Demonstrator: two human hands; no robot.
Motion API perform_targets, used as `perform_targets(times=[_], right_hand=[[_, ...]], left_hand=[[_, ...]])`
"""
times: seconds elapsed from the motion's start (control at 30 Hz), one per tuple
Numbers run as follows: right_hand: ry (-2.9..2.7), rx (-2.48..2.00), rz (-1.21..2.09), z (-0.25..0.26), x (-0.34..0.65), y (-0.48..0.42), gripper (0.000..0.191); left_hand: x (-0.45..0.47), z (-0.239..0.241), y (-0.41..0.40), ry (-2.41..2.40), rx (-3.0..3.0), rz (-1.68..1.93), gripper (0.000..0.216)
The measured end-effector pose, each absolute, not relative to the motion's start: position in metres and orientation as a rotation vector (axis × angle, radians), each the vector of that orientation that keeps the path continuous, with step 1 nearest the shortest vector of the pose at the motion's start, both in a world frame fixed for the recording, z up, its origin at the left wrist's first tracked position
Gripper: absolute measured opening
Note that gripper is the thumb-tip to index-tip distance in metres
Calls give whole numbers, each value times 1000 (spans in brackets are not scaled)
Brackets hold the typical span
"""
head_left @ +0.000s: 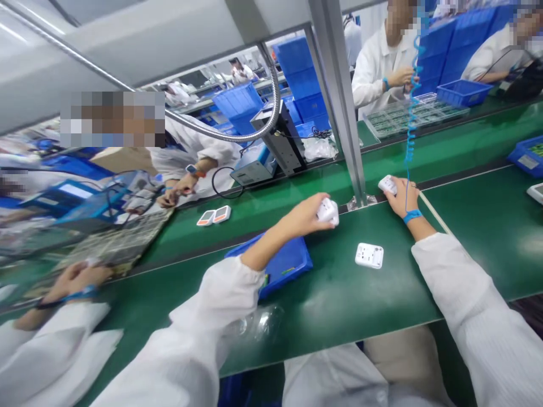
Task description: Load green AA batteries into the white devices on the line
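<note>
My left hand (306, 213) is closed around a white plastic device housing (328, 211), held above the bench near the metal post. Whether it grips one piece or two stacked ones I cannot tell. Farther right, my right hand (399, 196) has its fingers on another white plastic housing (386, 185) by the far edge of the green bench. A blue wristband with a coiled cord circles that wrist. Between my arms a third white housing (369, 255), with dark holes in its face, lies flat on the bench. Beneath my left forearm stands a blue tray (292, 265) with small green pieces in it.
An upright metal post (345, 113) rises between my hands. Two white-and-orange devices (213, 215) sit on the green strip beyond. Clear plastic film (258, 323) lies near the front. A co-worker's hands (78, 280) are at the left; other people work opposite. A blue bin (528, 158) stands far right.
</note>
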State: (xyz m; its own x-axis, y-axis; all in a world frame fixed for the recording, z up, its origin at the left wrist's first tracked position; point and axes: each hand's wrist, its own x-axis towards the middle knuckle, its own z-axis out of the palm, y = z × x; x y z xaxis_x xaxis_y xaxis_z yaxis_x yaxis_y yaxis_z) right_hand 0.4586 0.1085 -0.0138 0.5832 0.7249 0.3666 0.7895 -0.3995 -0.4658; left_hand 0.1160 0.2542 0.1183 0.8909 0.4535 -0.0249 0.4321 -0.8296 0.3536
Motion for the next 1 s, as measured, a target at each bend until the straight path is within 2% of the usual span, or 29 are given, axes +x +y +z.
perform_targets(times=[0.1, 0.23, 0.37, 0.53, 0.7, 0.83, 0.9, 1.0], right_hand=[[-1255, -2238, -93, -15, 447, 77, 61], [-1367, -2193, -51, -18, 424, 35, 59], [-1565, -1995, 41, -18, 389, 3, 55], [-1635, -1884, 179, -8, 364, -17, 53], [-1691, -1772, 164, -2, 330, -41, 69], [-1763, -1773, 117, -11, 290, -62, 62], [-1728, -1774, 99, -13, 280, -64, 58], [-1673, -1786, 69, -13, 278, -57, 58]], left_hand=[[98, 112, 188, 459, 2663, 73, 95], [79, 73, 129, 444, 2583, 66, 89], [69, 37, 106, 660, 2497, 167, 93], [64, 24, 94, 784, 2380, 409, 91], [46, 21, 72, 831, 2309, 669, 65], [23, 12, 48, 974, 2327, 714, 47], [16, 7, 37, 1086, 2341, 730, 51], [10, 0, 24, 1207, 2345, 735, 70]])
